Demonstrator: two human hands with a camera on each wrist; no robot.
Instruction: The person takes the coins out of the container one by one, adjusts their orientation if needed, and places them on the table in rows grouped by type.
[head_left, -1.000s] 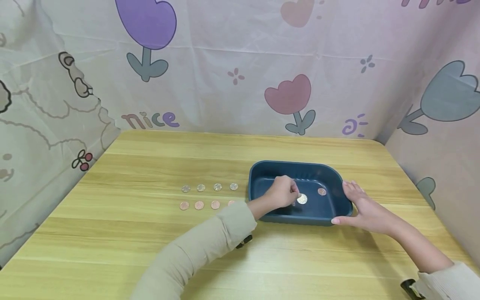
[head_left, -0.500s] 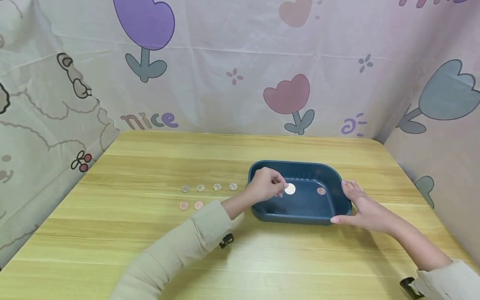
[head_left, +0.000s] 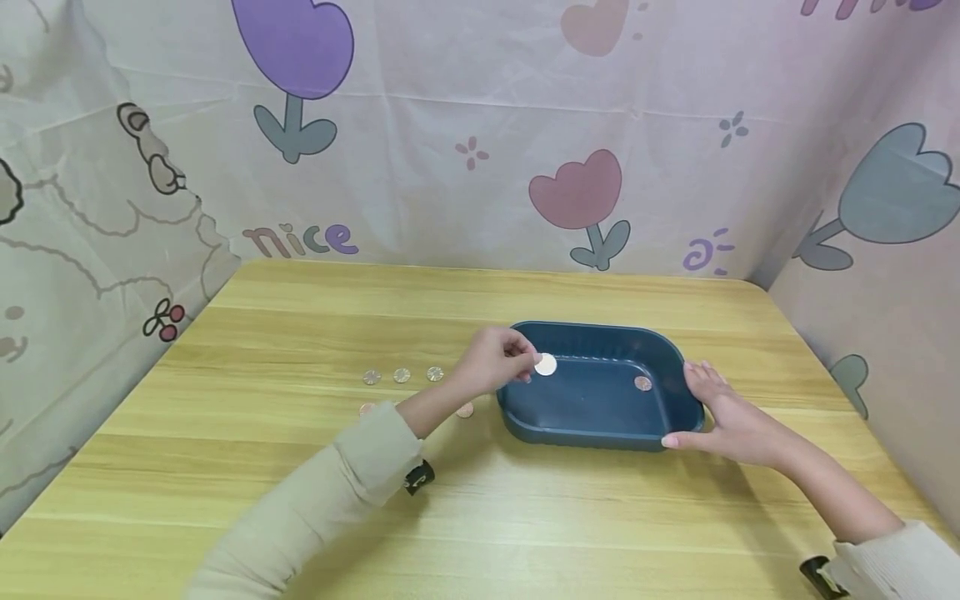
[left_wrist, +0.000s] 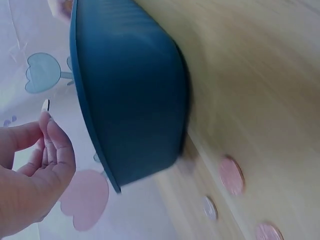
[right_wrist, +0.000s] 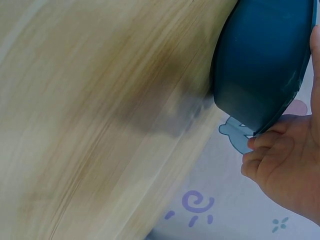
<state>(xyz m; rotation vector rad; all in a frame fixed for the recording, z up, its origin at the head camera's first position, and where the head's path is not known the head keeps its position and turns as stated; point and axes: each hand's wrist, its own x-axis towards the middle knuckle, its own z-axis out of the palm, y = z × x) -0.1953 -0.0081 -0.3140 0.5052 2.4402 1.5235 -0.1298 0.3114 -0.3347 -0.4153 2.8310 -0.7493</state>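
Observation:
Between thumb and fingertips, my left hand (head_left: 491,360) pinches a large silver coin (head_left: 545,364), raised over the left end of a dark blue plastic bin (head_left: 573,437). The left wrist view shows this coin (left_wrist: 45,105) nearly edge-on, beside the bin's rim. My right hand (head_left: 738,421) holds the bin's right end, thumb over the front rim and fingers over the end wall; in the right wrist view the fingertips (right_wrist: 257,142) bend at the rim. One small copper coin (head_left: 642,383) lies on the bin floor, toward the right.
Left of the bin, a row of silver coins (head_left: 402,376) lies on the wooden table (head_left: 300,333). A nearer row of copper coins (head_left: 465,409) is partly hidden by my left sleeve (head_left: 375,454). A printed cloth (head_left: 420,183) hangs behind the table.
My left hand has lifted the silver coin from the bin's middle and carried it left to the left end. The right hand and bin stay in place.

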